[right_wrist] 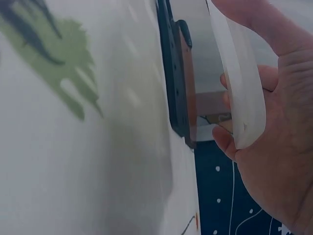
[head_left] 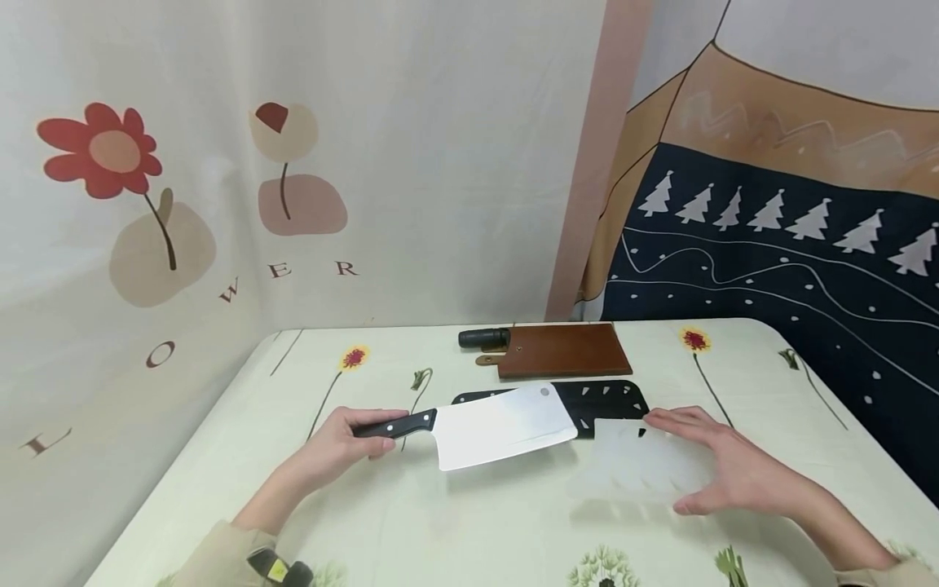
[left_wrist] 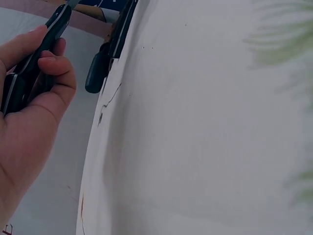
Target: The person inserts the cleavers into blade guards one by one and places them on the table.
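Note:
My left hand (head_left: 341,444) grips the black riveted handle of a cleaver (head_left: 502,428), its broad shiny blade pointing right above the table. In the left wrist view the fingers curl round that handle (left_wrist: 61,22). On the right, my right hand (head_left: 726,465) holds a translucent white blade cover (head_left: 645,461) by its edges, between thumb and fingers. The right wrist view shows the cover (right_wrist: 244,98) edge-on against the palm. The cleaver's blade tip and the cover are apart. Behind them lies a black blade cover (head_left: 601,399) with small slots, partly hidden by the blade.
Further back on the table (head_left: 469,530) lies a brown sheath (head_left: 568,350) with a black knife handle (head_left: 482,338) sticking out at its left. A patterned curtain (head_left: 440,163) hangs behind the table, and a dark tree-print cloth (head_left: 770,269) hangs at the right.

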`<state>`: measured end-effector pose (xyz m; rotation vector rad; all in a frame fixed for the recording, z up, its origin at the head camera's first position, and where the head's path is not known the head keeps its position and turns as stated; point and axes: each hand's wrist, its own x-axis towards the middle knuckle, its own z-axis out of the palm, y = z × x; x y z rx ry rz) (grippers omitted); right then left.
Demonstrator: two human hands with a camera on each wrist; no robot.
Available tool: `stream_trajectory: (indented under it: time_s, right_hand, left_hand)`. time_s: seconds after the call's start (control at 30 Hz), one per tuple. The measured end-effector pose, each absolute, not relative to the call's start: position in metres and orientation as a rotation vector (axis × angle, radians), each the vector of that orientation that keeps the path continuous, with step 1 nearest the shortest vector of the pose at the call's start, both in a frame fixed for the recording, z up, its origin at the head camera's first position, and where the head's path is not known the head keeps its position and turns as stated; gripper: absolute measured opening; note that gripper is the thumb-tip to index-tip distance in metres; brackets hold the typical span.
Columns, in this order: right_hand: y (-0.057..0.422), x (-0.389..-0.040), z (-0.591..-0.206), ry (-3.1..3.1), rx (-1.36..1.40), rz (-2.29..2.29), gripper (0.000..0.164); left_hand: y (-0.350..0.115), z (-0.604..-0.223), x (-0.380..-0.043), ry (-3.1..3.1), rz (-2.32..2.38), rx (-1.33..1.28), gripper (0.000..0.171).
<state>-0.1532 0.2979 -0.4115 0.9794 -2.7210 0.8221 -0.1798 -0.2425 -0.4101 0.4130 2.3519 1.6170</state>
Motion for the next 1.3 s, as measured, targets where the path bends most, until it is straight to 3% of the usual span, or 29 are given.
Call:
stream_trajectory:
  time_s: [1.3]
  right_hand:
    - [0.283, -0.157, -0.412, -2.628, 0.826, 0.953, 0.098]
  left_hand:
    - [-0.233, -0.400, -0.187, 2.251, 1.646, 0.531, 0.049]
